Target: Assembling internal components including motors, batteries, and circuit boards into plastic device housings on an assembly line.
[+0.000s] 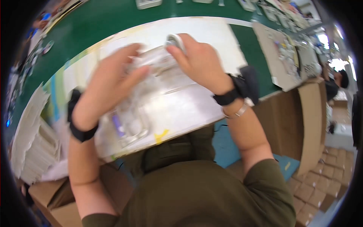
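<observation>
One white ring (pixel 174 41), grasped between thumb and fingers of the right hand (pixel 202 60) over a white board (pixel 196 100); left hand (pixel 109 81) held near blurred clear plastic (pixel 157 62), whether gripped cannot be told.

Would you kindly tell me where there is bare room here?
The white work surface looks bare between the right hand and its near edge, right of the yellow tape. Another free patch lies beyond that hand, beside the green surface. It is crowded around the left hand, with blurred clear plastic, a purple piece and, farther left, a white stack.
</observation>
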Demonstrator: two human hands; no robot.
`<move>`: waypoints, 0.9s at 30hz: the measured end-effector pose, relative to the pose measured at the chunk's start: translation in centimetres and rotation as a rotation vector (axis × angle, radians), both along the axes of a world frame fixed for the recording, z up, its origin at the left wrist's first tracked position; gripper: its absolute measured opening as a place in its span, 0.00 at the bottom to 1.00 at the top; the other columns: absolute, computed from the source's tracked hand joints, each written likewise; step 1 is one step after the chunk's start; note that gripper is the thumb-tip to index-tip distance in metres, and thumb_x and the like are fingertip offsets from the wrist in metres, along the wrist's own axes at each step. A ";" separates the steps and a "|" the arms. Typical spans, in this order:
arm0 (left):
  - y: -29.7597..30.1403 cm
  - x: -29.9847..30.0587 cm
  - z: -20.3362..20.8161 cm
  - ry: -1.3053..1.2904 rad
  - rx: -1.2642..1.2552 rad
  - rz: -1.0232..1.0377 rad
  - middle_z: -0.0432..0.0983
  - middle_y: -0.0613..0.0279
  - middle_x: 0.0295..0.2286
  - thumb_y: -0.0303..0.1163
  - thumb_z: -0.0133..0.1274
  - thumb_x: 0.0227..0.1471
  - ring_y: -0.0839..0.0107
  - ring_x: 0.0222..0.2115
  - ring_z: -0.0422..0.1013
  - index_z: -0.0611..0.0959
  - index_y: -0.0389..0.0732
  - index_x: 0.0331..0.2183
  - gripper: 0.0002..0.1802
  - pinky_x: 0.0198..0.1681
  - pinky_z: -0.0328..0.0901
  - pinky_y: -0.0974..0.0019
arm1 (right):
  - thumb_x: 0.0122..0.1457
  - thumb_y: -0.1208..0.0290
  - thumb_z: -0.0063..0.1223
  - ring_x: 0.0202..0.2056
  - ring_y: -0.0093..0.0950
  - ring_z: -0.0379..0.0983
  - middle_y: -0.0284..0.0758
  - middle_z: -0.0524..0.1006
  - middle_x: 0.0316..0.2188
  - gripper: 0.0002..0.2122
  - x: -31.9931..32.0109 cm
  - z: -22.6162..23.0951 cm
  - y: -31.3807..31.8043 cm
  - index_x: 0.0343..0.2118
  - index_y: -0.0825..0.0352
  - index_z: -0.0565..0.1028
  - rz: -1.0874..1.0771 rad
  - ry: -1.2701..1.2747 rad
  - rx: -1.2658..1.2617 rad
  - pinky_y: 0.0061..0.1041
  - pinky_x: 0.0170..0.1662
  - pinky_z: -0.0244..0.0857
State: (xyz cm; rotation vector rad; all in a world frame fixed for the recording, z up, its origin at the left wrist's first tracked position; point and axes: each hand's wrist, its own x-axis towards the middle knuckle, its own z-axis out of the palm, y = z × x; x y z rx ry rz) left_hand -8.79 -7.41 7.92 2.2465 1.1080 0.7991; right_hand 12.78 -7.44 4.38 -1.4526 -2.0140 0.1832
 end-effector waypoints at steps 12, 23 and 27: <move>-1.5 -3.8 -4.3 0.519 0.337 0.038 0.66 0.55 0.48 0.41 0.59 0.41 0.57 0.48 0.63 0.70 0.34 0.48 0.34 0.49 0.60 0.58 | 0.59 0.53 0.44 0.30 0.50 0.70 0.50 0.74 0.24 0.20 1.2 -1.4 2.6 0.27 0.70 0.69 0.035 0.138 -0.328 0.40 0.33 0.64; -1.6 -3.5 -4.5 0.543 0.343 0.081 0.68 0.59 0.47 0.44 0.61 0.39 0.62 0.47 0.65 0.73 0.37 0.46 0.33 0.46 0.62 0.60 | 0.59 0.56 0.44 0.21 0.47 0.71 0.46 0.73 0.15 0.16 -1.4 -5.1 -0.1 0.28 0.67 0.69 -0.228 0.007 -0.078 0.42 0.24 0.65; -1.6 -3.6 -4.4 0.543 0.332 0.073 0.68 0.59 0.46 0.43 0.61 0.39 0.61 0.46 0.65 0.73 0.37 0.46 0.33 0.46 0.62 0.60 | 0.59 0.57 0.45 0.20 0.46 0.71 0.46 0.73 0.15 0.15 -0.4 -3.7 1.5 0.28 0.67 0.67 -0.153 -0.195 -0.223 0.41 0.24 0.65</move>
